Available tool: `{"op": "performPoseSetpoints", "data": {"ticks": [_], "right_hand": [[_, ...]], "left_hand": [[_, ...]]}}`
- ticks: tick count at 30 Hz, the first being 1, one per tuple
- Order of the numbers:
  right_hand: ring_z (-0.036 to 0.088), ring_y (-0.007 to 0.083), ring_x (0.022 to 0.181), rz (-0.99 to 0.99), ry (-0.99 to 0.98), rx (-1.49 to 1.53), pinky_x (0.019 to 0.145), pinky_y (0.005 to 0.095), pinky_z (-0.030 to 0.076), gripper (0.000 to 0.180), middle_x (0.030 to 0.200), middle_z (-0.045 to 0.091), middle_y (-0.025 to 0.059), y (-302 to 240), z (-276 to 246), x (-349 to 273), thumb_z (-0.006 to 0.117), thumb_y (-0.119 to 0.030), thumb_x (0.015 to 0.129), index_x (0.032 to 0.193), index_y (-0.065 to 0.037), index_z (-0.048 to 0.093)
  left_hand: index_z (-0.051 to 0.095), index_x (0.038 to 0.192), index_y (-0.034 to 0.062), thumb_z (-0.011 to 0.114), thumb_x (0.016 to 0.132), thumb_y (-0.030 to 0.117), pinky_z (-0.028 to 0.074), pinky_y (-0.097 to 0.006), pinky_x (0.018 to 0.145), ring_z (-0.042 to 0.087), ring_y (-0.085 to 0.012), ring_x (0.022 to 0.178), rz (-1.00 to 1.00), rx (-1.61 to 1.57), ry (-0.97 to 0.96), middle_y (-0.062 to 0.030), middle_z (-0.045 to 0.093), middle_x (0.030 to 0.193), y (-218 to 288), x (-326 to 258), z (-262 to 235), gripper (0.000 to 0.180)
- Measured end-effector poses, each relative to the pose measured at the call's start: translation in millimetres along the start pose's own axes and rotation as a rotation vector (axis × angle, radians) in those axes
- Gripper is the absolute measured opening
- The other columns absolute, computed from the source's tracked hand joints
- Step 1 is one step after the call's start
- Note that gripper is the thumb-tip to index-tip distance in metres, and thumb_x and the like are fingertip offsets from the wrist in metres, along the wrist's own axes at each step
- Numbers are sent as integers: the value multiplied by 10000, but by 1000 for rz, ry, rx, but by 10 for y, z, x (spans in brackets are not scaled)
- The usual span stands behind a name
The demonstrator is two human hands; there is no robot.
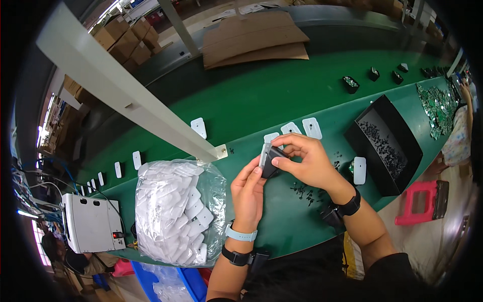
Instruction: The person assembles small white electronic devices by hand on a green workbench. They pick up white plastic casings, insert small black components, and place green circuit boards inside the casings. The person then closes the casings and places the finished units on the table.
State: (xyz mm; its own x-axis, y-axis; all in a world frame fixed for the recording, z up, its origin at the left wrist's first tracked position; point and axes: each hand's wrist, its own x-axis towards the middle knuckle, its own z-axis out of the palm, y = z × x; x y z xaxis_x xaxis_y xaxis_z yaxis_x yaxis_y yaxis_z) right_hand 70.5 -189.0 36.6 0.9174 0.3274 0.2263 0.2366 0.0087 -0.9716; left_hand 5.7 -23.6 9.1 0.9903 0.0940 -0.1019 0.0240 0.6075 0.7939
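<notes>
1. Three white flat covers (293, 130) lie side by side on the green table (241, 100) just beyond the hands; a fourth (359, 170) lies near the black tray (385, 143), and one more (199, 127) sits by the white beam (126, 90).
2. One clear bag of white covers (178, 211) rests left of the hands.
3. The left hand (247, 191) curls its fingers closed around the small dark part (270, 160) from below.
4. The right hand (307, 161) pinches the same part from above, over the table's near edge.
5. The part's shape is mostly hidden by fingers; the tray's small dark contents are too fine to count.
</notes>
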Motion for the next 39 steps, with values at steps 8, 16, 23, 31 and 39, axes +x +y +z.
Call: {"op": "performPoseSetpoints", "data": {"ticks": [8,16,23,31,39], "right_hand": [[675,135,823,15,40,24,739,275,572,309,1090,713,113,45,-19,-9,787,-43,842,1129,32,700],[683,158,936,-10,-23,111,799,281,583,318,1176,697,150,12,-30,-30,773,-8,854,1159,45,698],[687,189,1038,-61,-31,178,868,296,585,288,1235,671,157,41,-18,-45,744,17,877,1155,58,684],[677,192,1062,125,-7,354,921,314,560,306,1246,641,143,108,155,-59,719,34,891,1174,24,604],[675,157,963,146,-94,36,822,309,560,355,1081,664,80,234,172,793,679,74,829,1167,28,585]], "left_hand": [[626,1286,-70,582,984,24,478,-351,1045,609,-220,1209,96,235,-3,-160,637,1316,-57,-16,-33,319],[654,1224,-69,619,939,-29,492,-363,1044,619,-244,1206,200,311,-73,-162,616,1332,-23,-5,-85,291],[666,1218,-53,648,916,-48,521,-360,1015,623,-252,1204,285,392,-86,-168,610,1336,-7,-31,-69,303],[653,1257,-40,750,823,-48,542,-375,983,663,-294,1161,768,1045,1,-208,640,1291,-13,-52,-19,444],[436,1408,-23,738,833,-19,534,-360,880,606,-278,1025,755,880,172,-197,516,1314,-42,-4,29,649]]}}
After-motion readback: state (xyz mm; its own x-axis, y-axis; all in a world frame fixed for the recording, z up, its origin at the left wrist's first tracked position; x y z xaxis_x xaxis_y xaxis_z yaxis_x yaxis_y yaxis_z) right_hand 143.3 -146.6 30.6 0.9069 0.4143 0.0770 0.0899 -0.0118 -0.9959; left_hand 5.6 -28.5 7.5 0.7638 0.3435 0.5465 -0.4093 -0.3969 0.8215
